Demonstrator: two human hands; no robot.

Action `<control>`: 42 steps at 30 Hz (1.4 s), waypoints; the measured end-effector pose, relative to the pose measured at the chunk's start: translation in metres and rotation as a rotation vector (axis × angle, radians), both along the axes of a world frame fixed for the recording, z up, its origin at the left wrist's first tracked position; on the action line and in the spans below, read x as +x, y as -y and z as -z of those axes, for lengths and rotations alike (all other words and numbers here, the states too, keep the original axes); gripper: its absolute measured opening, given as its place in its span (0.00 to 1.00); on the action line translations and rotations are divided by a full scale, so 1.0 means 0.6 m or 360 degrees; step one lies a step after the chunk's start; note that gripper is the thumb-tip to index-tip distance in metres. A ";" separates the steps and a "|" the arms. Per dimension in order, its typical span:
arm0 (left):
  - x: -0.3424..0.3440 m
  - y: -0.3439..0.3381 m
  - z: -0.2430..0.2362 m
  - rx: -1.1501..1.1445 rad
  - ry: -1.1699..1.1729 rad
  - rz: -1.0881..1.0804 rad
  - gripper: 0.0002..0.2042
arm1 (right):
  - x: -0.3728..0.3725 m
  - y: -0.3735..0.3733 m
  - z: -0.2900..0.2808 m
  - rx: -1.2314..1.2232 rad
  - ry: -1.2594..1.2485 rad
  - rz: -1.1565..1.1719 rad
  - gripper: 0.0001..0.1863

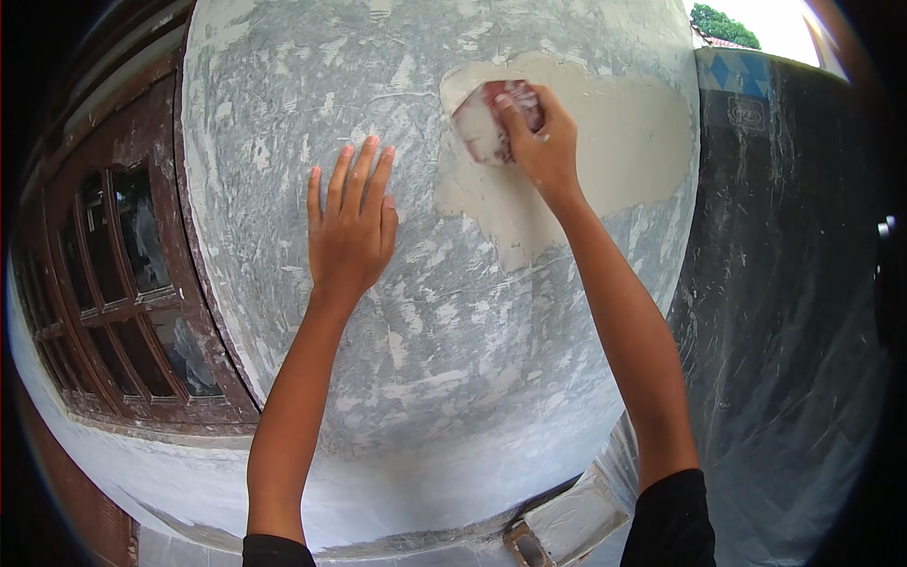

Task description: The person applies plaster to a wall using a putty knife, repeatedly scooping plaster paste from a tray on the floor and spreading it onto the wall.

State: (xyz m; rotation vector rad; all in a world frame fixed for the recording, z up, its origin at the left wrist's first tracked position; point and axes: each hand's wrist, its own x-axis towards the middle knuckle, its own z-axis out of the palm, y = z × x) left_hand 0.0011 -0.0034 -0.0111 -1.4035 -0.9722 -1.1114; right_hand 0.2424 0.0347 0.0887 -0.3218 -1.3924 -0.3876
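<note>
My right hand point(550, 144) is closed around a dark red putty spreader point(480, 121), its flat face smeared with pale putty. The spreader is at the upper left part of a smooth cream putty patch point(635, 142) on the wall. Streaks of putty trail down below the patch. Farther left, my left hand point(351, 222) lies against the grey, patchy wall point(406, 340) with fingers stretched out and nothing in it. Bare wall surface lies between this hand and the patch.
A brown wooden window frame point(142, 307) with glass panes borders the wall on the left. Dark plastic sheeting point(775, 283) hangs at the right. Low at the bottom right, a putty-smeared tray-like object point(576, 515) sits below the wall.
</note>
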 end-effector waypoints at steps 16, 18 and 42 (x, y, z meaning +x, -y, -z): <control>0.005 0.004 0.007 -0.0016 0.0007 -0.0033 0.26 | -0.031 -0.006 -0.029 -0.0039 -0.0433 -0.0267 0.17; -0.001 0.002 0.010 -0.0018 0.0009 -0.0044 0.26 | -0.020 -0.018 -0.024 -0.0138 -0.0457 0.0083 0.17; 0.033 0.011 0.102 -0.0079 0.0044 -0.0088 0.28 | 0.032 0.009 0.056 -0.0150 -0.0081 -0.0209 0.19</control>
